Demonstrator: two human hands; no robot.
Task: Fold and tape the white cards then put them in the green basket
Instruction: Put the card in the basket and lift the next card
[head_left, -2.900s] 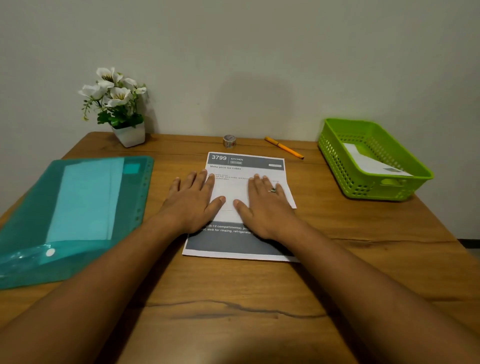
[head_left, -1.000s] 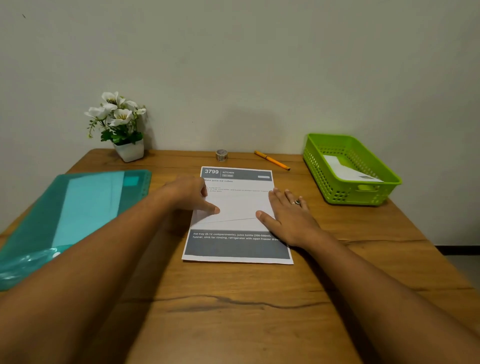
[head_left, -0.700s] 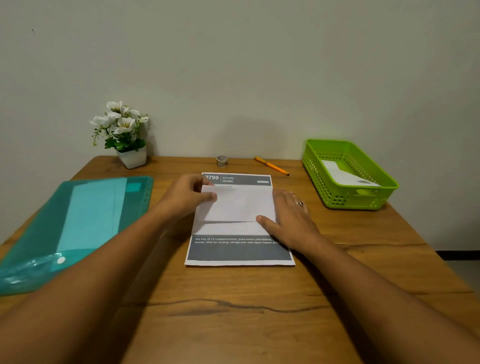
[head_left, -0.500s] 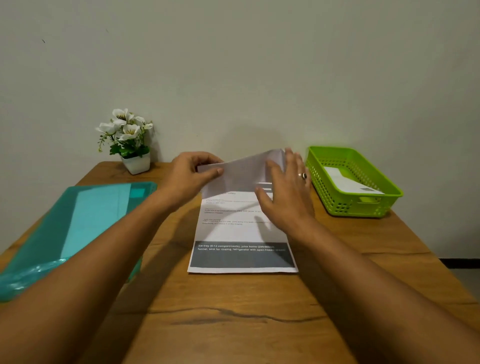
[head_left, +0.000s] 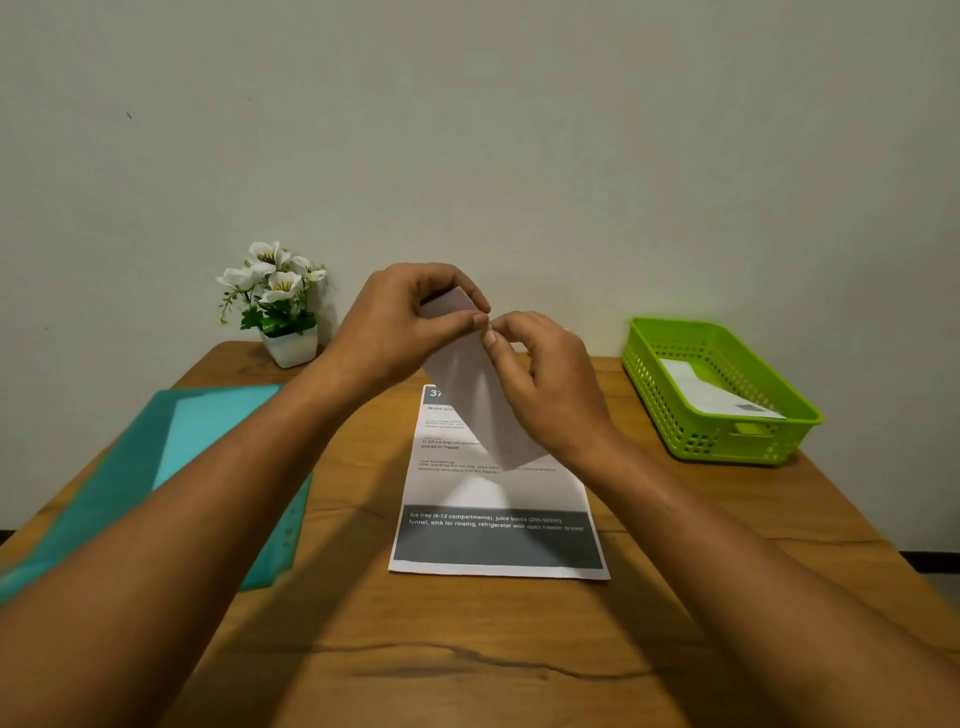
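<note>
The white card (head_left: 480, 402) is in the air above the middle of the desk (head_left: 467, 660), and both hands hold it. The left hand (head_left: 397, 325) pinches its upper end between thumb and curled fingers. The right hand (head_left: 548, 387) pinches its edge just beside, so the two thumbs almost touch. The card is long and narrow. Its long axis is steep and runs from the upper end, at the left hand, down and to the right, where the free lower end hangs over a printed sheet (head_left: 496, 540) lying flat on the desk.

I judge the task as partly done. One other white card (head_left: 714, 397) already lies in the green basket (head_left: 719, 441), at the right and well apart from the hands. The held card looks folded, but I see no tape on it, and no tape roll is in view. It seems that taping and placing remain. A teal folder (head_left: 208, 467) lies at the left.
</note>
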